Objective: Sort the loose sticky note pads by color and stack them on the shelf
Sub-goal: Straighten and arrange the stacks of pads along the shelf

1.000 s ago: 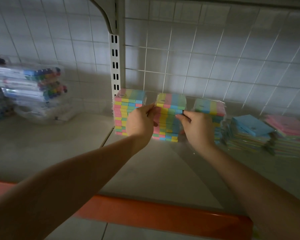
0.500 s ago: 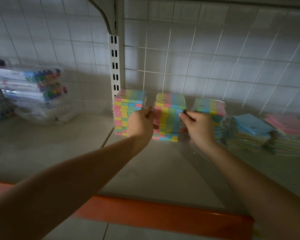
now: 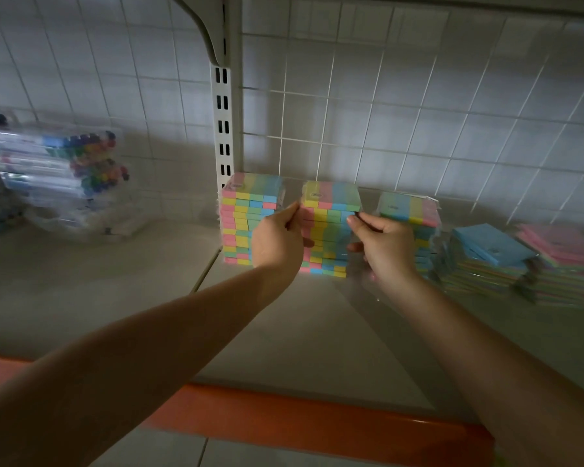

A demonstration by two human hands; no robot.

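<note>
Three stacks of striped pastel sticky note pads stand at the back of the shelf point(image 3: 284, 332). My left hand point(image 3: 277, 239) presses the left side of the middle stack point(image 3: 331, 214), fingertips pinched at its upper pads. My right hand point(image 3: 383, 246) grips the same stack's right side with thumb and fingers. The left stack point(image 3: 246, 210) stands next to the white upright. The right stack point(image 3: 415, 208) is partly hidden behind my right hand. Further right lie a low pile topped by a blue pad point(image 3: 489, 247) and a pile topped by a pink pad point(image 3: 563, 246).
Clear packs of coloured markers point(image 3: 64, 166) are piled at the far left of the neighbouring shelf. A white slotted upright point(image 3: 224, 129) and bracket divide the two bays. A wire grid covers the back wall. An orange strip point(image 3: 317, 426) runs along the shelf's front edge.
Both hands stayed on the middle stack; the right hand slid slightly lower along its side and the left fingertips shifted at the upper pads. The stack looks squarer.
</note>
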